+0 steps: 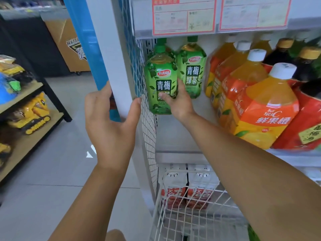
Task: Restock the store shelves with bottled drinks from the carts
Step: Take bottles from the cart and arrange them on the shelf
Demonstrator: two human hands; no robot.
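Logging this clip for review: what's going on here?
A person is stocking a drinks shelf. The right hand grips the front green tea bottle at the shelf's left end. The left hand holds the white shelf post. Orange juice bottles stand to the right; a wire cart below holds red-labelled bottles.

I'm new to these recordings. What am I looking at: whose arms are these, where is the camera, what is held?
There is no machine: a person wears one wide-angle camera on the head, looking forward and down, so both bare arms are their own. The left hand grips the white upright post at the end of the shelf. The right hand grips the front green tea bottle on that shelf, beside a second green bottle. Orange juice bottles stand to the right. Below, a wire basket holds red-labelled bottles.
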